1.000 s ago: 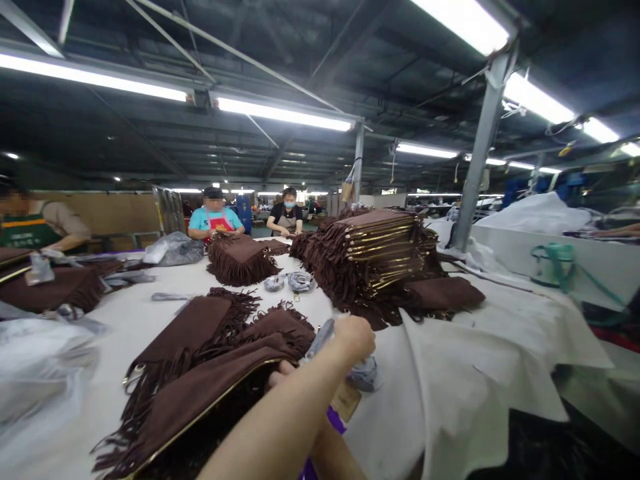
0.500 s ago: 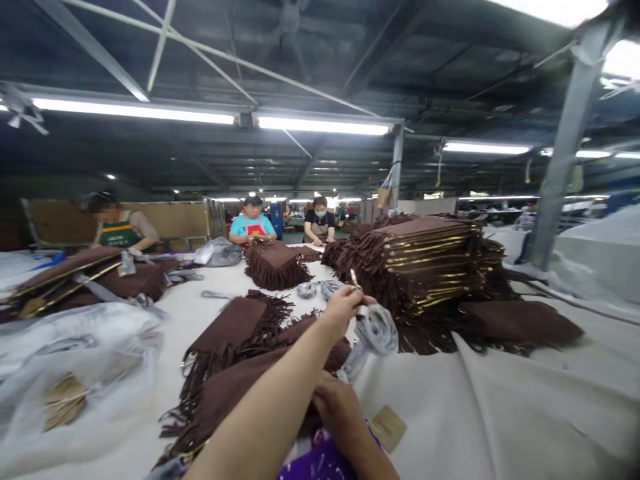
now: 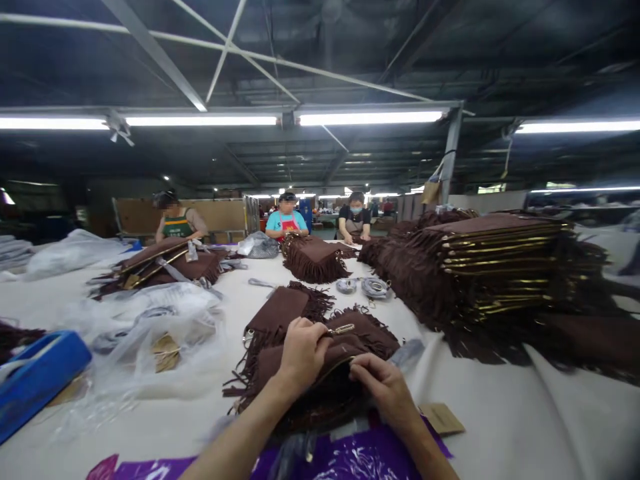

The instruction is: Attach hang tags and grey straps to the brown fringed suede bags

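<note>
My left hand (image 3: 301, 352) is closed on the top edge of a brown fringed suede bag (image 3: 320, 363) lying in front of me, with a gold zip pull (image 3: 341, 329) sticking out beside its fingers. Just to the right, my right hand (image 3: 383, 390) pinches the same bag's gold-trimmed opening. A second fringed bag (image 3: 280, 312) lies flat beyond it. Purple printed plastic (image 3: 345, 460) spreads under my forearms.
A tall stack of brown fringed bags (image 3: 500, 267) stands at the right. A clear plastic bag (image 3: 150, 333) and a blue object (image 3: 35, 377) lie at the left. Tape rolls (image 3: 367, 287) sit mid-table. A card tag (image 3: 441, 419) lies right. Three people (image 3: 286, 217) work across the white table (image 3: 525, 427).
My left hand came down from holding a grey wrapped piece in the air and now grips the bag's edge. My right hand joined it. The view swung left.
</note>
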`<state>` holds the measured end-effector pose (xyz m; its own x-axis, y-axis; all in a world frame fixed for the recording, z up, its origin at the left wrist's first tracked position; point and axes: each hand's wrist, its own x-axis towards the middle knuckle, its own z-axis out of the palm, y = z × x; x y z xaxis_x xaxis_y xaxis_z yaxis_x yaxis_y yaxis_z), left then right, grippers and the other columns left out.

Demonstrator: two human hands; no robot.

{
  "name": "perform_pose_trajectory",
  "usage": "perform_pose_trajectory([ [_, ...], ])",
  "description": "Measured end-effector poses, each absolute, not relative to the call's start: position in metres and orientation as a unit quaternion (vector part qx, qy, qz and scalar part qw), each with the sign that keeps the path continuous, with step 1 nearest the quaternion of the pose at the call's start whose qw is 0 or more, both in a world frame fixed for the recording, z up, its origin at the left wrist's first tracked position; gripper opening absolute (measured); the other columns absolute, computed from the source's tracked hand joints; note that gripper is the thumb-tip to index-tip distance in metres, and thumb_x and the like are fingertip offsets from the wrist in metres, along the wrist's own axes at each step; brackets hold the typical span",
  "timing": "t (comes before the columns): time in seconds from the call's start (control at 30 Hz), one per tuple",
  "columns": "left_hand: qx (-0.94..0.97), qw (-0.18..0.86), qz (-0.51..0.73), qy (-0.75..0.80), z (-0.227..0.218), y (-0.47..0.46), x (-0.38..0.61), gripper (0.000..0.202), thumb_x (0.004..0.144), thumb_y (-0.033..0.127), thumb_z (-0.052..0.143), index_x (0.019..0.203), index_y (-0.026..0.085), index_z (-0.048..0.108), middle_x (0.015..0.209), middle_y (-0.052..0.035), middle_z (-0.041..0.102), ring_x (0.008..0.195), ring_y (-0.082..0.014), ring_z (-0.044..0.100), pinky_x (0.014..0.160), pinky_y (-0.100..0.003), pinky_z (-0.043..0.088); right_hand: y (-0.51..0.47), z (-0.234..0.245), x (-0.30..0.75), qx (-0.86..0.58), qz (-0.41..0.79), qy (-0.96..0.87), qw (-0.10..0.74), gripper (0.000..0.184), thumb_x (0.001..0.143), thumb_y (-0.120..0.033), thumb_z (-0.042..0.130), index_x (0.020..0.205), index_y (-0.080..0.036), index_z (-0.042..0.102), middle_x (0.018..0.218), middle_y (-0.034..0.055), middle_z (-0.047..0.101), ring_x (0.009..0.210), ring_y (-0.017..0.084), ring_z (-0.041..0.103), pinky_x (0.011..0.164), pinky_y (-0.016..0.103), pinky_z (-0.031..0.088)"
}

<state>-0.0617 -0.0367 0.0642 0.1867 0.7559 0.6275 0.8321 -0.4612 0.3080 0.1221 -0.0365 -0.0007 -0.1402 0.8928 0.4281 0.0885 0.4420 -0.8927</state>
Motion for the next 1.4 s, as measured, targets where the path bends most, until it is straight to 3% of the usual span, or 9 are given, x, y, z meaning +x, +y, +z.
perform_pose_trajectory([
  [0.37,-0.724,0.062,-0.405,-0.555,0.036,-0.029,-0.038,0.01,0.082,0.015,0.059,0.072,0.019,0.058,0.076,-0.0028,0.059,0.081,-0.0203,0.053,0.077,-0.032,0.039,-0.036,-0.003,0.119,-0.415,0.353,-0.651,0.529,0.027,0.081,-0.04,0.063,0.065,-0.019,0.062,0.061,-0.0008,0.061,0.062,0.015,0.052,0.059,0.025,0.039],
  [0.63,-0.762,0.053,-0.387,-0.517,0.035,-0.039,-0.034,0.012,0.081,0.015,0.057,0.071,0.019,0.059,0.076,-0.0045,0.061,0.081,-0.0213,0.054,0.088,-0.037,0.04,-0.036,-0.003,0.12,-0.404,0.353,-0.653,0.534,0.028,0.081,-0.041,0.063,0.065,-0.019,0.062,0.06,-0.0008,0.06,0.06,0.015,0.052,0.057,0.025,0.039],
  [0.83,-0.787,-0.061,-0.397,-0.468,0.037,-0.05,-0.027,0.019,0.08,0.013,0.054,0.09,0.022,0.068,0.09,-0.0026,0.068,0.092,-0.0213,0.056,0.093,-0.038,0.037,-0.038,-0.003,0.12,-0.4,0.319,-0.668,0.541,0.026,0.083,-0.04,0.06,0.068,-0.019,0.065,0.066,0.0005,0.063,0.064,0.016,0.054,0.06,0.026,0.042],
  [1.07,-0.684,-0.195,-0.461,-0.53,0.038,-0.035,-0.014,0.015,0.078,0.018,0.056,0.066,0.019,0.065,0.074,0.0,0.067,0.079,-0.0179,0.057,0.078,-0.031,0.04,-0.04,-0.003,0.122,-0.387,0.357,-0.64,0.56,0.026,0.079,-0.045,0.067,0.082,-0.02,0.069,0.076,0.0016,0.068,0.071,0.018,0.062,0.065,0.026,0.049],
  [1.2,-0.65,-0.274,-0.51,-0.493,0.032,-0.031,-0.015,0.017,0.079,0.023,0.057,0.065,0.018,0.065,0.07,0.0008,0.066,0.076,-0.0167,0.058,0.075,-0.029,0.041,-0.045,-0.004,0.13,-0.375,0.441,-0.551,0.601,0.031,0.071,-0.048,0.076,0.078,-0.019,0.068,0.065,0.0,0.066,0.055,0.014,0.059,0.051,0.023,0.048],
  [1.3,-0.662,-0.262,-0.515,-0.477,0.028,-0.032,-0.017,0.016,0.08,0.023,0.058,0.068,0.02,0.069,0.074,0.0002,0.067,0.078,-0.017,0.059,0.077,-0.029,0.042,-0.05,-0.005,0.137,-0.336,0.514,-0.5,0.611,0.032,0.069,-0.047,0.079,0.085,-0.02,0.071,0.081,0.0058,0.072,0.073,0.02,0.069,0.064,0.03,0.057],
  [1.4,-0.691,-0.24,-0.496,-0.468,0.027,-0.034,-0.017,0.017,0.082,0.022,0.057,0.073,0.021,0.071,0.077,-0.0011,0.068,0.08,-0.0176,0.058,0.078,-0.03,0.041,-0.052,-0.006,0.14,-0.296,0.538,-0.477,0.628,0.037,0.067,-0.044,0.082,0.095,-0.022,0.073,0.1,0.0093,0.073,0.096,0.026,0.069,0.085,0.038,0.056],
])
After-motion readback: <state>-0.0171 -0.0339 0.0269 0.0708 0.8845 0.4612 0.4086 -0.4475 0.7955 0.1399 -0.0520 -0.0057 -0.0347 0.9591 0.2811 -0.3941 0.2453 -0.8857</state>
